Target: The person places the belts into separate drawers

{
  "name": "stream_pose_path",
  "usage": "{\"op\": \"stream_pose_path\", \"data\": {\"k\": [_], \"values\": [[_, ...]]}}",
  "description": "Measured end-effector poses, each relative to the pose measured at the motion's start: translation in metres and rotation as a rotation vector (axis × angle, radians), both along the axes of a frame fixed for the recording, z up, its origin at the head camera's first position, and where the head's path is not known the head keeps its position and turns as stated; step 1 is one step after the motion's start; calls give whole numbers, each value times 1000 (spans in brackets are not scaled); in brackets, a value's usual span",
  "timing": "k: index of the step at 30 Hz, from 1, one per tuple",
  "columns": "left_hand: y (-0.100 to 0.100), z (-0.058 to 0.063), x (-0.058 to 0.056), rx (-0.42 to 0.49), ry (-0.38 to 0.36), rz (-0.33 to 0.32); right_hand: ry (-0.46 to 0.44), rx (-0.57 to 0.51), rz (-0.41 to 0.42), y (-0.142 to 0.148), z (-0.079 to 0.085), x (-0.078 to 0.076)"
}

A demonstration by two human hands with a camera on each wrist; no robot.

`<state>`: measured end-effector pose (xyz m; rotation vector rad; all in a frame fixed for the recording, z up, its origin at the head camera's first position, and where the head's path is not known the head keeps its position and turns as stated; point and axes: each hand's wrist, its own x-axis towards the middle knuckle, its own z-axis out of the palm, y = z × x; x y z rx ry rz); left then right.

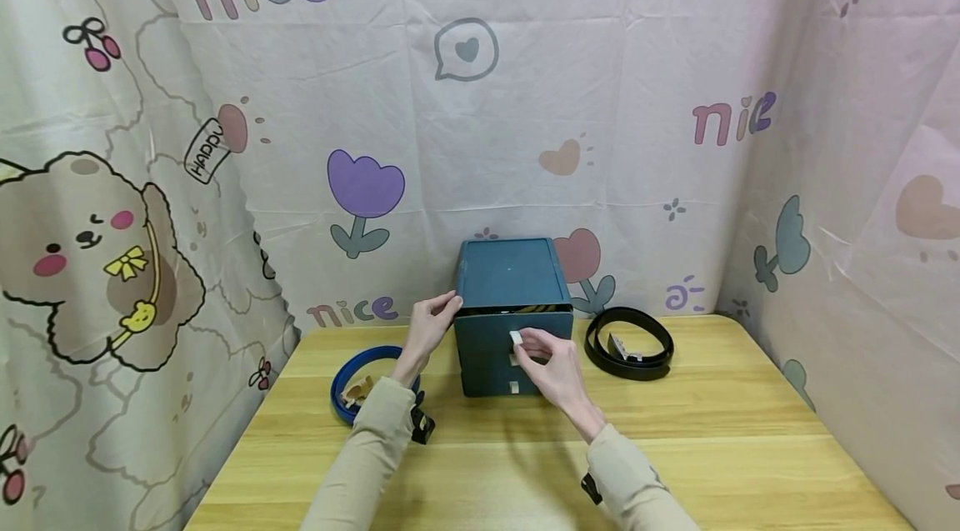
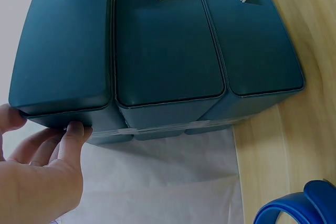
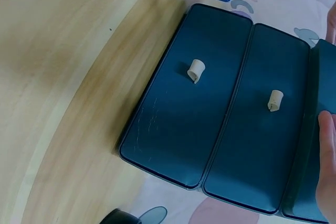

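A dark teal box [image 1: 517, 268] with three stacked drawers stands at the back of the table. Its top drawer [image 1: 480, 331] sits slightly out, and a thin gap above its front shows something striped yellow and dark inside. My right hand [image 1: 551, 364] pinches the white pull tab [image 1: 516, 338] of that drawer between thumb and fingers. My left hand [image 2: 50, 171] grips the box's upper left front corner, thumb on the top side and fingertips against the side wall. The two lower drawers, each with a white loop tab [image 3: 275, 100], are closed.
A coiled blue belt [image 1: 360, 360] with a gold-toned buckle lies left of the box, partly behind my left forearm. To the right lies a coiled black belt [image 1: 667, 348] with a silver buckle. A printed curtain [image 1: 480, 139] hangs behind the wooden table [image 1: 712, 431].
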<state>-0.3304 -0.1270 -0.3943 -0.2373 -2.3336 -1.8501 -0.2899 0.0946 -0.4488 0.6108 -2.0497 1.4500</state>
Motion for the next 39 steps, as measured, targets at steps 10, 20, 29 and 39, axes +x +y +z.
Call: {"op": "stream_pose_path", "data": {"k": [10,20,29,39], "values": [[5,30,26,-17,-29,-15,-18,17,-38,-1,3,-5],[1,1,1,37,-26,-11,-7,30,-47,-1,3,-8],[1,0,0,43,-14,-1,-28,18,-49,-2,4,-11],[2,22,19,24,-32,-41,-34,28,-64,-3,4,-15]]}}
